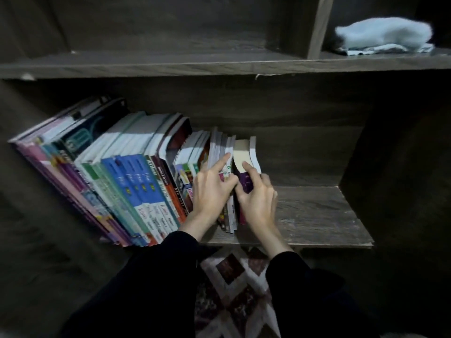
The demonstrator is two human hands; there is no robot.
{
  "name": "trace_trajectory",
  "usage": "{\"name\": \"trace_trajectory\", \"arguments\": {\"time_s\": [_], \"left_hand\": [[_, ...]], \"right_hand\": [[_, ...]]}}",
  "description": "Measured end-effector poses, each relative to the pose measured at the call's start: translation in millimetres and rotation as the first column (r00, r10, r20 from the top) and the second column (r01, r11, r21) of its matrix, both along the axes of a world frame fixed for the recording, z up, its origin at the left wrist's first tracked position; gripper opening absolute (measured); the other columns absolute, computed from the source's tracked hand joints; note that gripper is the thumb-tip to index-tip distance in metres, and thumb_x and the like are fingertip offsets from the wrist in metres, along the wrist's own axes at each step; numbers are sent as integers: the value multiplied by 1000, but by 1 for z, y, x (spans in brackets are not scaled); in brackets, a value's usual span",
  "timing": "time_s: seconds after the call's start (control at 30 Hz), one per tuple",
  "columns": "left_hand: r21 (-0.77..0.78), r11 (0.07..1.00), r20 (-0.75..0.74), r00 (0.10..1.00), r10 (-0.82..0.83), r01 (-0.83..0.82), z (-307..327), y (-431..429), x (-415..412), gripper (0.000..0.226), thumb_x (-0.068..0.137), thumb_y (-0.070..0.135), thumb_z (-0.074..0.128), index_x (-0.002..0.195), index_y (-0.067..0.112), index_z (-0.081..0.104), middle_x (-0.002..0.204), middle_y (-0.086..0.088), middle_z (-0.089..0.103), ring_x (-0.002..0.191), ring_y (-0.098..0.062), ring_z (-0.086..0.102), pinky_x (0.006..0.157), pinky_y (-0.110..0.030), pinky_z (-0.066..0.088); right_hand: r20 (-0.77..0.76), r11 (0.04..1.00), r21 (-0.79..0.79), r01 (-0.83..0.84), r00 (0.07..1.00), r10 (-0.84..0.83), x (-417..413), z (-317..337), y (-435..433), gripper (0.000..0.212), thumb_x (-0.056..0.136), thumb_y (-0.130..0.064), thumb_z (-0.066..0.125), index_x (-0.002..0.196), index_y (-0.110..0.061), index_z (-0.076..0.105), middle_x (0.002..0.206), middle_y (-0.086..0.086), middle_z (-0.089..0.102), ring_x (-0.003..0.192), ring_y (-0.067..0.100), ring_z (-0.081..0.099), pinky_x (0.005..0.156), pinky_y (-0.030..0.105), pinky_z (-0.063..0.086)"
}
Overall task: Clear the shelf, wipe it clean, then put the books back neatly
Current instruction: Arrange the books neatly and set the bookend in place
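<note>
Looks like restocking: the right hand (257, 198) clamps the purple book (245, 182) mid-frame; the left hand (211, 191), fingers spread, steadies the books (136, 181); next, push it flush.

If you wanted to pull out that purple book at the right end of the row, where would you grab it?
Pinch the purple book across its spine end, coming from the front and the open right side. It stands upright at the row's end with bare shelf beside it; the right hand already rests there.

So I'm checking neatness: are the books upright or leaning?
Leaning. The books tilt left against the shelf's side wall; only the purple book under the right hand stands nearly upright.
</note>
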State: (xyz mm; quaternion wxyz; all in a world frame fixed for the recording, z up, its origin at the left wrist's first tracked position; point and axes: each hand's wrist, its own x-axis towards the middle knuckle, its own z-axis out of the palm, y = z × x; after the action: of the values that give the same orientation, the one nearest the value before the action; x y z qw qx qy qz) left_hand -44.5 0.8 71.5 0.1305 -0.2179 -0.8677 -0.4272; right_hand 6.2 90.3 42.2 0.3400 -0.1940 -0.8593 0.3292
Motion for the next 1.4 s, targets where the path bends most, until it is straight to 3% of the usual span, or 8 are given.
{"name": "trace_trajectory", "arguments": {"time_s": [0.1, 0.2, 0.37, 0.47, 0.63, 0.9, 1.1, 1.4], "left_hand": [[-237, 971, -70, 997, 17, -33, 7, -5, 2, 56, 91, 35, 56, 144, 35, 37, 139, -24, 43, 72, -10, 60, 77, -30, 54], [-519, 836, -321, 947, 5, -180, 13, -12, 3, 58, 96, 47, 45, 148, 25, 30, 150, -12, 20, 126, -24, 37, 93, -32, 43], [-662, 730, -352, 930, -105, -168, 11, -33, -9, 91, 86, 63, 47, 153, 21, 2, 158, -16, 4, 144, -32, 5, 116, -42, 8], [-645, 754, -362, 919, -158, -125, -7, -40, -7, 124, 69, 63, 68, 147, 25, -20, 158, -18, -11, 145, -30, -13, 114, -45, -10], [-692, 696, -367, 924, -112, -191, -32, -33, -9, 142, 61, 67, 72, 135, 30, -43, 142, -10, -49, 131, -29, -45, 107, -52, -26], [-551, 752, -564, 826, -17, -361, -50, -20, -24, 145, 40, 66, 83, 151, 22, 0, 143, -15, 20, 138, -35, 13, 111, -58, 11], [-508, 768, -637, 770, -30, -390, -57, -20, -31, 143, 41, 70, 80, 149, 25, -2, 141, -16, 21, 136, -36, 17, 110, -57, 8], [-611, 713, -630, 757, -175, -344, -50, -37, -38, 155, 29, 75, 79, 150, 28, -4, 145, -15, 18, 135, -34, 17, 104, -60, 22]], "right_hand": [[83, 996, 84, -4, 997, -4, -3, 3, 5, 48, 94, -29, 57, 140, -33, 44, 124, 16, 54, 90, 34, 64, 83, 40, 49], [198, 980, 187, -71, 980, 33, -1, 2, 10, 55, 94, -39, 54, 144, -41, 32, 124, 13, 52, 97, 37, 61, 84, 42, 47], [173, 954, -12, -300, 939, 297, 10, -19, 27, 103, 81, -41, 73, 150, -39, -4, 149, 4, 39, 125, 24, 51, 98, 40, 43], [300, 917, -121, -380, 867, 399, 8, -41, 37, 124, 70, -39, 81, 149, -35, -14, 158, 0, 17, 141, 22, 28, 113, 41, 27], [392, 930, -131, -343, 844, 366, -1, -73, 33, 151, 57, -31, 90, 127, -53, -42, 160, 5, -7, 143, 32, 20, 109, 53, 35], [331, 961, 77, -266, 916, 227, -17, -98, 44, 139, 63, -45, 84, 137, -41, -34, 160, 7, 2, 139, 33, 30, 105, 48, 36], [333, 959, 21, -282, 907, 259, -27, -109, 57, 134, 62, -51, 81, 145, -34, -23, 161, 3, -4, 147, 29, 3, 116, 51, 13], [418, 943, -80, -324, 848, 327, -24, -107, 68, 136, 56, -68, 76, 133, -54, -35, 160, -1, -13, 147, 33, 0, 114, 55, 8]]}}
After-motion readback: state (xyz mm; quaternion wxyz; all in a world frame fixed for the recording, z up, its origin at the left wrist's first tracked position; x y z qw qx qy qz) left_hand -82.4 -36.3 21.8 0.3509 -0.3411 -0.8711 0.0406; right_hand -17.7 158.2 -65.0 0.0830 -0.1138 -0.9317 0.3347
